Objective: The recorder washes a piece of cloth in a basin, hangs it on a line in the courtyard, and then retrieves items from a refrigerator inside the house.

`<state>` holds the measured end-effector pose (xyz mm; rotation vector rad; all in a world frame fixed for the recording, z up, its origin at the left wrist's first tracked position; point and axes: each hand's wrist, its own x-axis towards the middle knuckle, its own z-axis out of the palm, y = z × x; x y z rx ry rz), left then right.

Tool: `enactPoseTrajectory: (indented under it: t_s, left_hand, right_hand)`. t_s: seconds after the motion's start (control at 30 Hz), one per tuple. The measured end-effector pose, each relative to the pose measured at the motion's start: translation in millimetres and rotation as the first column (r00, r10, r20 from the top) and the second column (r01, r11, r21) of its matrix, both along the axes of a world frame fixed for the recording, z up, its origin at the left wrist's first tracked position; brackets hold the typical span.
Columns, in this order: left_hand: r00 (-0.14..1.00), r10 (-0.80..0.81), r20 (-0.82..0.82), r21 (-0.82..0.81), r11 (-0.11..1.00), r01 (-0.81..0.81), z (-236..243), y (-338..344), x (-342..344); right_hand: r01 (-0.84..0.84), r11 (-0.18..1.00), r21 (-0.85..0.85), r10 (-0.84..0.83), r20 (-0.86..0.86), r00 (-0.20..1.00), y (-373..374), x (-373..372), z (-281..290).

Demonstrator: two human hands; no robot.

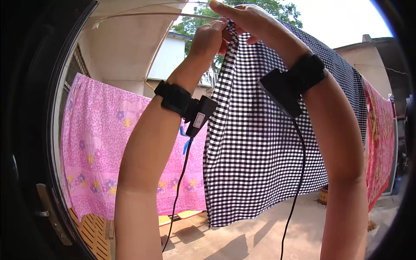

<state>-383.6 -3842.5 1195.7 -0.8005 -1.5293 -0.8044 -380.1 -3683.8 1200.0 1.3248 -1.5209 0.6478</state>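
A black-and-white checked cloth (247,160) hangs over a line (151,14) in front of me. Both my arms are raised to its upper left corner. My left hand (209,38) is closed, pinching the gathered edge of the cloth just below the line. Close beside it, my right hand (255,21) curls over the top of the cloth at the line, its thumb pointing up and left. Some of its fingertips are hidden behind the fabric. Below the hands the cloth falls in loose folds, its lower edge above the ground.
A pink flowered sheet (99,134) hangs at the left, partly behind my left arm. A red patterned cloth (381,138) hangs at the right. Near my left side stands a dark door (32,108) with a metal handle (52,212). Black cabled devices (175,99) are strapped to both wrists.
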Motion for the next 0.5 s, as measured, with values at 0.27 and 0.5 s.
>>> enactPoseTrajectory:
  t_s: [0.27,0.5]
  left_hand:
    - [0.971,-0.236,0.037,-0.190,0.952,0.239,0,-27,-27]
    - [0.773,-0.583,0.250,0.236,0.811,0.535,51,-4,-116]
  right_hand:
    - [0.229,0.855,-0.464,-0.224,0.066,0.972,5,-31,29]
    - [0.059,0.879,-0.473,0.032,0.182,0.983,74,-42,93]
